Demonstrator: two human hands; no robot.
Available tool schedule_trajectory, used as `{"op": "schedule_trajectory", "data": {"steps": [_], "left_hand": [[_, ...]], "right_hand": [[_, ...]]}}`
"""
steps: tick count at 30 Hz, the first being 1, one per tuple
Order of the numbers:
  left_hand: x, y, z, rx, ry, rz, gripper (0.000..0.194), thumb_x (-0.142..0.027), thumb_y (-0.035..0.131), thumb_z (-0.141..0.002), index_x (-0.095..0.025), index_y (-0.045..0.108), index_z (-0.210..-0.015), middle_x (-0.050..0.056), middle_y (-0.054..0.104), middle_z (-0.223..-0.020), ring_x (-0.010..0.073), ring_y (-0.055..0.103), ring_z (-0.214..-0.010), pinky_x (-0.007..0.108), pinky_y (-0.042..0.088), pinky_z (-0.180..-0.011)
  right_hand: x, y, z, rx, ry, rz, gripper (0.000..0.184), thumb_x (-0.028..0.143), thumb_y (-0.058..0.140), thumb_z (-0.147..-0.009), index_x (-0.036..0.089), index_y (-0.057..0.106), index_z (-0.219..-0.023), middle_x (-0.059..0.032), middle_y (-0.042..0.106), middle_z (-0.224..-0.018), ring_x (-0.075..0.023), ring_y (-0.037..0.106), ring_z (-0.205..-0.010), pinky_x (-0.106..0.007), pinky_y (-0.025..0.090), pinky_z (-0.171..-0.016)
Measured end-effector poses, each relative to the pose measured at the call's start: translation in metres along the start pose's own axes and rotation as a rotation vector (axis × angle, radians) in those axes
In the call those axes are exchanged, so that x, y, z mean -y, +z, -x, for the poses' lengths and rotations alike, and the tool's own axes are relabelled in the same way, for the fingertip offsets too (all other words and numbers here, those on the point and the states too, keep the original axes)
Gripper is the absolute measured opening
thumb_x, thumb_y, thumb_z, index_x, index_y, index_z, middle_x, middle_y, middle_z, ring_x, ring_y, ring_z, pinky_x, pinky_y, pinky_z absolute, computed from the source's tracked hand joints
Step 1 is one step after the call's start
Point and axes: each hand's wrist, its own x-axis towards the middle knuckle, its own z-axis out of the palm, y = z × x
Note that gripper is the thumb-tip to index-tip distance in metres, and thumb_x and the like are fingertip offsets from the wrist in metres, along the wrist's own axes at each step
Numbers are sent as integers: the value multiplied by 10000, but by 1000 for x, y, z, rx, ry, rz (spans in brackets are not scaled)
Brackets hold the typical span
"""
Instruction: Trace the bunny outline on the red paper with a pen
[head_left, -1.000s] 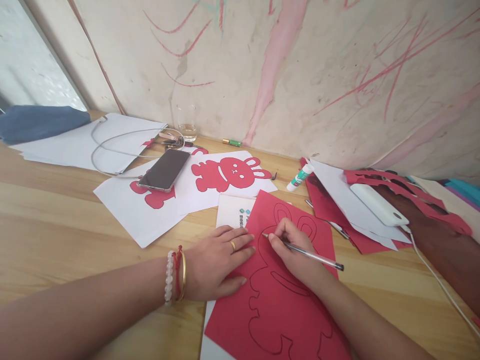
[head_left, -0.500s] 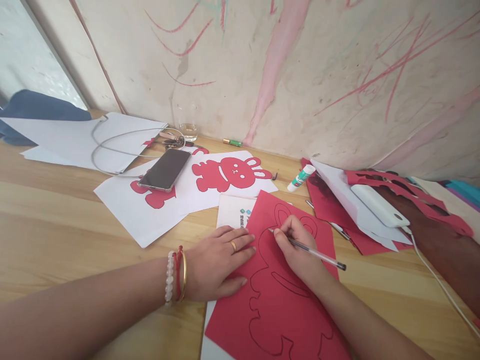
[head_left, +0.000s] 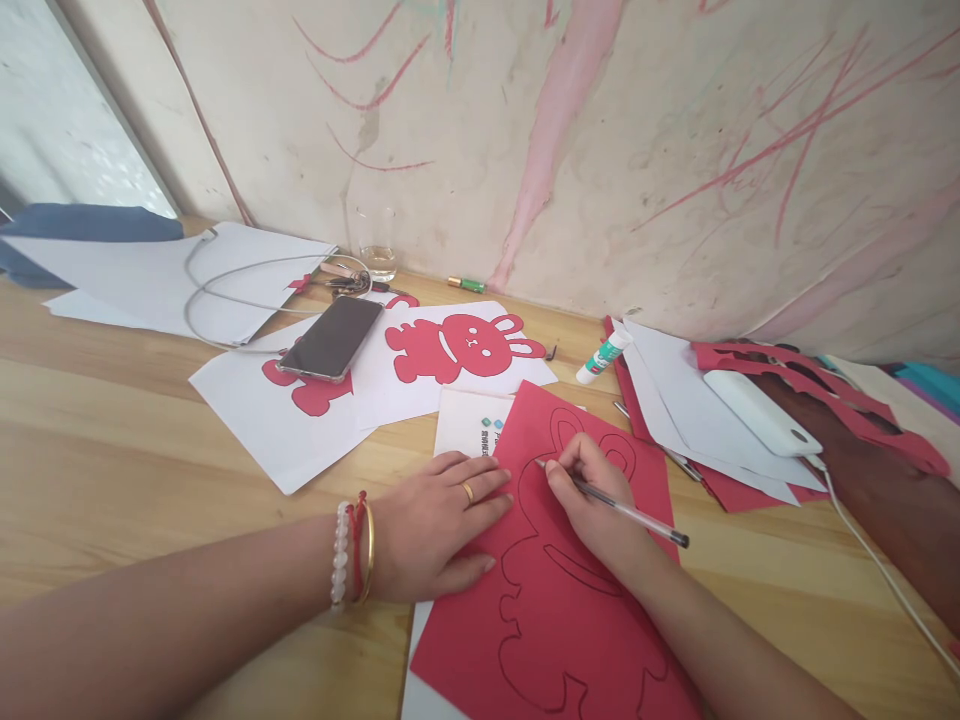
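Observation:
A sheet of red paper (head_left: 465,640) lies at a slant on white printed paper (head_left: 459,418), with a rabbit outline drawn on it in dark ink. My left hand (head_left: 431,525) rests flat on its left edge, fingers stretched out. In my right hand (head_left: 592,495) a clear ballpoint pen (head_left: 637,514) is pinched, its tip at the outline of the head below the ears. Part of the drawing is hidden under the right hand. Beyond the sheet, a red rabbit cutout (head_left: 457,345) lies on white paper (head_left: 360,408).
A phone (head_left: 332,338) with a cable covers part of another red cutout. A glue stick (head_left: 604,357) stands tilted behind the red sheet. A glass (head_left: 377,250) sits by the wall. To the right are a white power bank (head_left: 761,412), papers and red scraps (head_left: 907,445).
The pen tip has moved slightly right along the head outline with my right hand. My left hand stays in place. White sheets at the far left and right have shifted.

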Motion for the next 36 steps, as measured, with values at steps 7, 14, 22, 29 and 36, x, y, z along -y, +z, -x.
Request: {"op": "schedule_trajectory", "data": {"steps": [7,14,22,29,36], "left_hand": [[0,0,0,25,-4,-23,504,-403,437,-928,-106,505,-1330,164,450,-1430,321,372,-1343,500,305,-1089],[0,0,0,14,-5,-23,489,-395,443,-929,-109,514,-1319,164,456,-1426,320,383,-1338,499,310,-1089],[0,-1,0,-11,1,6,488,-381,476,-915,-97,521,-1309,178,466,-1413,337,403,-1325,511,319,-1085],[0,0,0,10,-5,-11,492,-393,455,-922,-108,512,-1319,170,457,-1423,328,388,-1334,509,313,-1086],[0,-1,0,3,-5,14,478,-380,472,-917,-104,525,-1304,176,465,-1414,332,400,-1326,510,320,-1086]], "right_hand": [[5,-2,2,30,6,23,247,309,507,-853,244,330,-693,82,336,-528,-112,329,-462,-234,281,-451],[6,-1,3,42,-42,31,242,298,506,-845,241,340,-680,82,333,-515,-111,334,-458,-235,274,-454],[5,-1,4,101,-89,70,257,316,503,-864,239,338,-682,85,341,-503,-111,355,-455,-241,271,-464],[7,-2,3,79,-71,15,253,312,510,-852,240,335,-683,84,329,-525,-107,337,-466,-233,280,-461],[8,-3,3,82,-28,13,248,303,517,-844,239,343,-679,79,349,-533,-107,343,-469,-230,278,-452]]}}
